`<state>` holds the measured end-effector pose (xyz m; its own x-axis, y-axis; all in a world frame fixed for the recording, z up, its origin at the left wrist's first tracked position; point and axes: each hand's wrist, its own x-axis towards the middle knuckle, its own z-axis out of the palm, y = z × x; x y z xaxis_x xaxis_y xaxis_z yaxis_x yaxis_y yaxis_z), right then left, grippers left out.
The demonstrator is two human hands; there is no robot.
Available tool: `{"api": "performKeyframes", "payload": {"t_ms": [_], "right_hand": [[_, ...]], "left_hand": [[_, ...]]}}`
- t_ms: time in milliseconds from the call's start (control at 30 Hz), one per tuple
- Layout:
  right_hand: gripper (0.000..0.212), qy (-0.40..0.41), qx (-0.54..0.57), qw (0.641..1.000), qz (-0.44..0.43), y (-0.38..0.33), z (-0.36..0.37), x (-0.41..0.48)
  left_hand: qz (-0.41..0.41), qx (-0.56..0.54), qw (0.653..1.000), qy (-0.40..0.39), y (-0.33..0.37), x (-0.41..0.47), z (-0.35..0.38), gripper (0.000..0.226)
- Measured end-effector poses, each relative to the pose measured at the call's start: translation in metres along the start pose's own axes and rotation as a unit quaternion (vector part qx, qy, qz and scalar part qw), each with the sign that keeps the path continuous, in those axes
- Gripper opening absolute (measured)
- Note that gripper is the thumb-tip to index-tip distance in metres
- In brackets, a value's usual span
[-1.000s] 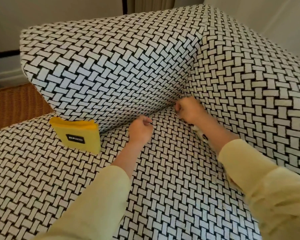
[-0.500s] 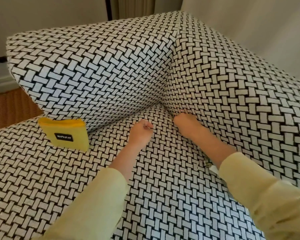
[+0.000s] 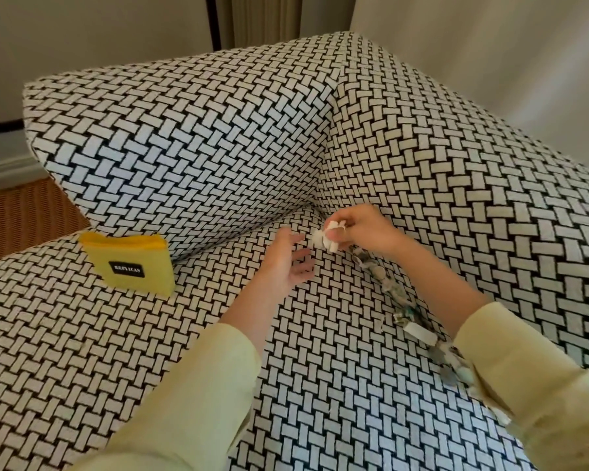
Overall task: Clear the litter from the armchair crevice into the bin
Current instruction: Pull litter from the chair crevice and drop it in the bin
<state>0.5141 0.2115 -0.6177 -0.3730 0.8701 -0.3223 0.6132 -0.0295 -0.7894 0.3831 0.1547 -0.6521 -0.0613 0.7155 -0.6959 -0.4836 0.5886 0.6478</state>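
Since half a second ago the right hand [image 3: 364, 229] has left the crevice and now pinches white paper scraps [image 3: 323, 239] well right of the yellow pouch [image 3: 133, 265]. More litter [image 3: 397, 297] lines the patterned armchair's [image 3: 201, 147] side crevice, farther right of the pouch, and brown matting [image 3: 21, 219] lies left of it. The left hand [image 3: 286, 263], uncurled, spreads empty between pouch and scraps.

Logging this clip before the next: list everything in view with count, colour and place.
armchair: one, black-and-white weave, fills the frame
pouch: one, yellow with black label, upright on seat, left
litter: several pieces, white and grey, along right seat crevice
paper scraps: few, white, held above the crevice
wicker surface: one, orange-brown, far left
left hand: one, open palm up beside scraps
right hand: one, fingers pinching the scraps
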Motion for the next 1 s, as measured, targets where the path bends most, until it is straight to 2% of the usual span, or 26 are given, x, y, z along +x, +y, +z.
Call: {"api": "performKeyframes", "payload": {"t_ms": [67, 100, 200, 267, 333, 400, 433, 467, 533, 600, 767, 867, 933, 1000], "right_hand": [[0.018, -0.039, 0.089, 0.995, 0.007, -0.002, 0.003, -0.001], [0.018, -0.055, 0.097, 0.994, -0.001, -0.002, 0.006, -0.002], [0.025, -0.047, 0.012, 0.998, -0.04, 0.0, 0.019, -0.001], [0.034, -0.007, -0.005, 0.999, -0.043, -0.001, 0.018, 0.003], [0.042, 0.031, 0.004, 0.999, -0.039, -0.001, 0.009, 0.009], [0.039, 0.061, -0.013, 0.998, -0.029, 0.004, -0.001, 0.016], [0.035, 0.066, -0.067, 0.995, -0.022, 0.008, -0.002, 0.021], [0.032, 0.064, -0.168, 0.983, -0.02, 0.012, 0.0, 0.025], [0.034, 0.054, -0.324, 0.944, -0.019, 0.021, 0.011, 0.033], [0.03, 0.053, -0.362, 0.931, -0.003, 0.026, 0.022, 0.04], [0.021, 0.101, -0.357, 0.927, 0.046, 0.028, 0.034, 0.049], [0.024, 0.094, -0.356, 0.929, 0.031, 0.029, 0.034, 0.042], [0.019, 0.106, -0.287, 0.952, 0.014, 0.025, 0.031, 0.038], [0.012, 0.089, -0.162, 0.982, -0.038, 0.013, 0.03, 0.023]], "left_hand": [[-0.034, -0.08, 0.996, -0.031, 0.004, -0.002, 0.006, 0.043], [-0.037, -0.098, 0.993, -0.05, 0.004, -0.002, 0.009, 0.045], [0.002, -0.108, 0.991, -0.077, 0.005, -0.004, 0.018, 0.034], [0.039, -0.082, 0.995, -0.048, 0.006, -0.001, 0.019, 0.023], [0.046, -0.067, 0.997, -0.011, 0.006, 0.003, 0.015, 0.023], [0.034, -0.056, 0.998, 0.026, 0.005, 0.008, 0.008, 0.023], [0.025, -0.052, 0.998, 0.036, 0.004, 0.011, 0.004, 0.022], [0.016, -0.05, 0.998, 0.042, 0.003, 0.012, 0.001, 0.025], [0.0, -0.047, 0.998, 0.052, 0.001, 0.015, -0.002, 0.033], [-0.002, -0.039, 0.998, 0.054, 0.001, 0.016, -0.003, 0.033], [-0.003, -0.008, 0.999, 0.047, 0.002, 0.016, -0.007, 0.036], [-0.009, -0.005, 0.999, 0.044, -0.001, 0.018, -0.006, 0.02], [-0.012, -0.021, 0.999, 0.037, -0.002, 0.018, -0.006, 0.016], [-0.017, -0.04, 0.999, 0.029, 0.0, 0.019, -0.005, 0.018]]}}
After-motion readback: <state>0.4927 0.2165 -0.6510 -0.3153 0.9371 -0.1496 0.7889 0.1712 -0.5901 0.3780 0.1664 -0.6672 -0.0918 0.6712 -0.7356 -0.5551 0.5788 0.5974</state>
